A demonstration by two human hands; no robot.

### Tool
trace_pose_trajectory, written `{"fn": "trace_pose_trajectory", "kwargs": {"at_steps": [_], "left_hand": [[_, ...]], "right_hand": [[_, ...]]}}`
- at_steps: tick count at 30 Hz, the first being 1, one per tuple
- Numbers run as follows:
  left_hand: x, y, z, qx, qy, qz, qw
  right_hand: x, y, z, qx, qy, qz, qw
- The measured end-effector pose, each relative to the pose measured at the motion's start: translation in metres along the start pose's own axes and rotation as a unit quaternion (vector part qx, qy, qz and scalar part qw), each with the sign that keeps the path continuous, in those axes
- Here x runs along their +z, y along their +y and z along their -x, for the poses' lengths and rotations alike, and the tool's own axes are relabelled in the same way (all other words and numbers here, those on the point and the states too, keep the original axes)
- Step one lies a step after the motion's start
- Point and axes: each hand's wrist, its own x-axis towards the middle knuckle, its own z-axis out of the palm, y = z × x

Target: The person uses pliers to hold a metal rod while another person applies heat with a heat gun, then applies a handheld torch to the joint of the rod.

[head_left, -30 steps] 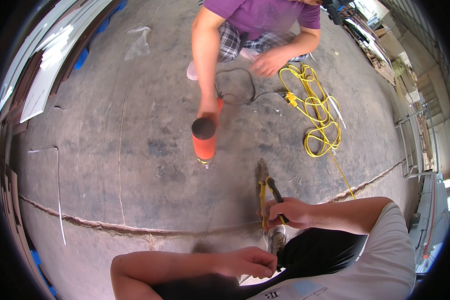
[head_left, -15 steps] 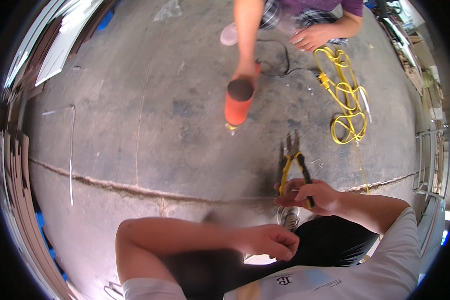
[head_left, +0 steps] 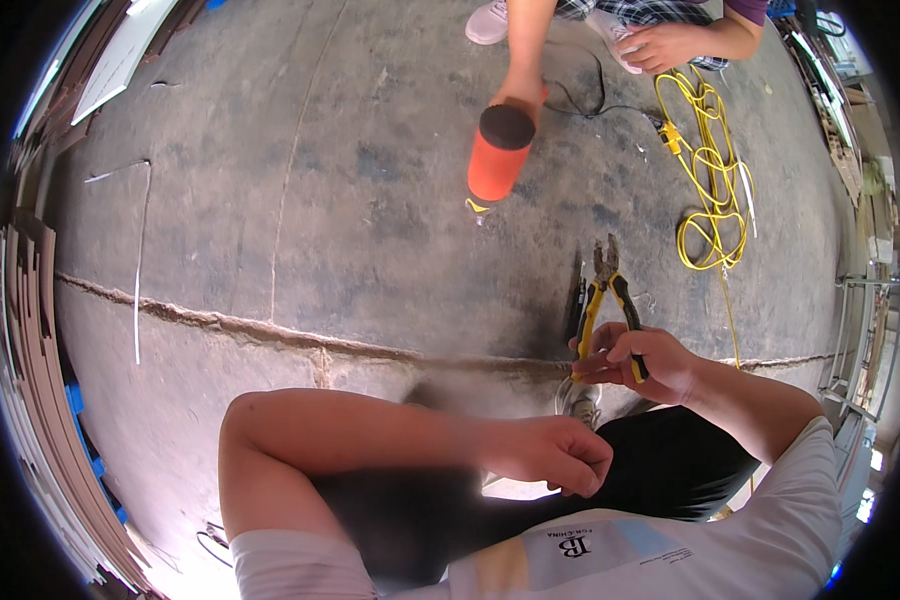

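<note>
Nearest, the left hand (head_left: 562, 455) hangs before the dark trousers (head_left: 670, 450), its fingers curled in, nothing visible between them, perhaps simply idle there; I cannot tell what the palm hides. Just beyond, the right hand (head_left: 642, 357) has its fingers around the handles of yellow-and-black pliers (head_left: 604, 281), over the concrete floor (head_left: 370, 290); the handles are spread, probably to part the jaws, and the head points away from the body. Farther out, a co-worker's hand (head_left: 518, 95) holds an orange power tool (head_left: 498, 168) nose down, likely gripped that way to aim its tip at the floor. To its right a yellow cable (head_left: 712, 212) lies in loose loops, presumably slack left aside, near the co-worker's other hand (head_left: 660, 47)
</note>
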Motion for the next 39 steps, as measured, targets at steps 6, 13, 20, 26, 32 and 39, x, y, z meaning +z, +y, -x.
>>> {"fn": "trace_pose_trajectory", "kwargs": {"at_steps": [6,13,20,26,32,39], "left_hand": [[0.0,0.001,0.002,-0.013,0.008,-0.001,1.0],[-0.003,0.002,0.002,-0.039,0.023,-0.008,0.999],[-0.004,-0.002,0.0,-0.025,0.022,-0.001,0.999],[-0.004,-0.004,-0.001,-0.024,0.018,0.007,1.0],[-0.004,-0.008,-0.003,-0.025,0.028,0.026,0.999],[-0.004,-0.013,-0.004,-0.016,0.029,0.049,0.998]], "right_hand": [[-0.002,-0.002,-0.002,0.016,-0.005,0.011,1.0],[-0.005,-0.001,-0.003,0.022,-0.004,0.01,1.0],[-0.001,-0.003,-0.001,0.032,0.002,0.024,0.999],[-0.009,0.004,-0.002,0.041,0.009,0.027,0.999],[-0.008,0.005,-0.002,0.041,-0.005,0.018,0.999],[-0.013,0.007,-0.003,0.04,-0.005,0.016,0.999]]}}
